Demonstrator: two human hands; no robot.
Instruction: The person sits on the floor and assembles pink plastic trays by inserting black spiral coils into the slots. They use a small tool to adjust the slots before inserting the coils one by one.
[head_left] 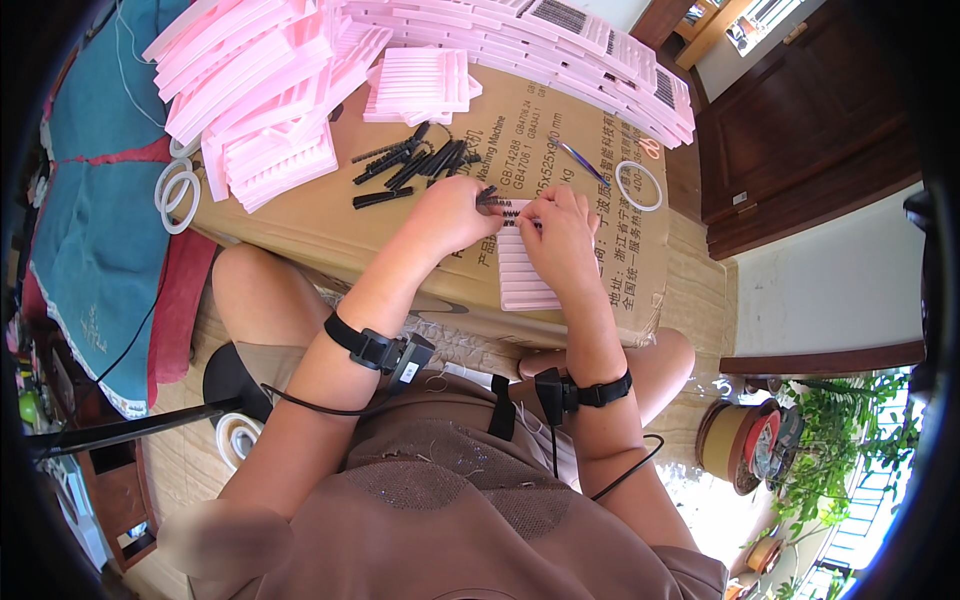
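Note:
A pink ridged tray (528, 278) lies on the cardboard box top in front of me, with black pieces in its far rows. At its far left corner my left hand (452, 215) is closed, pinching a dark comb-like strip (487, 197) between thumb and fingertips. My right hand (563, 235) reaches over the tray's far rows, its thumb and fingers pinched together; what they hold, if anything, is too small to make out. Just beyond my left hand is a loose pile of black strips (432, 160).
Stacks of pink trays (250, 75) stand at the far left, and a long row of them (560, 60) lines the box's (400, 235) far edge. A small tray pile (420, 85) sits between. White rings (640, 186), a blue pen-like tool (585, 163) and pink-handled scissors (650, 147) lie to the right.

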